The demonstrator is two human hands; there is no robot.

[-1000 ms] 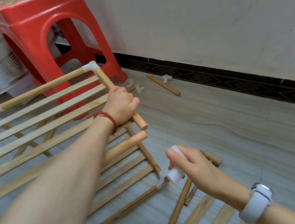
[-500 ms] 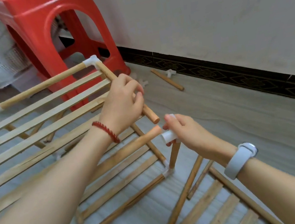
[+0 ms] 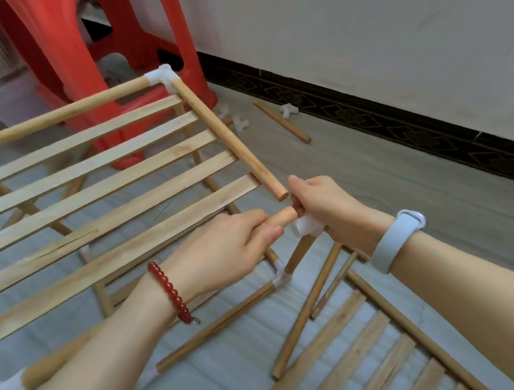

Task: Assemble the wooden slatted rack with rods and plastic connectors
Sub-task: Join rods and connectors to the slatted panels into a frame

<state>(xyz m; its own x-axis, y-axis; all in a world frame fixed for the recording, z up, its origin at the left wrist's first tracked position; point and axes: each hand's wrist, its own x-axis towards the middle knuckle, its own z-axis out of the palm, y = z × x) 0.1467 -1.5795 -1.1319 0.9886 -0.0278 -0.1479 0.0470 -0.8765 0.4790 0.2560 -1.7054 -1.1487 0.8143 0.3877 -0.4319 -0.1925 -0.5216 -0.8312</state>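
1. Left hand (image 3: 224, 252) is gripping the near rod (image 3: 283, 217) of the slatted rack (image 3: 95, 202), fingers curled round it just behind its bare end, centre of the frame.
2. Right hand (image 3: 323, 207) is pinching a white plastic connector (image 3: 305, 225), holding it just beside and below that rod end; whether the two are touching, cannot tell.
3. Side rod (image 3: 228, 138) is running from the white corner connector (image 3: 164, 75) at upper centre down to a bare end just above the hands.
4. The rack is filling the left half of the frame, slats lying across it, white connectors at its left corners.
5. Second slatted panel (image 3: 364, 365) is lying on the floor (image 3: 383, 179) at lower right, a loose rod (image 3: 303, 310) resting beside it.
6. Spare rod (image 3: 282, 120) and small white connectors (image 3: 288, 109) are lying near the wall skirting, upper centre.
7. Red stool (image 3: 106, 49) is standing at upper left behind the rack.
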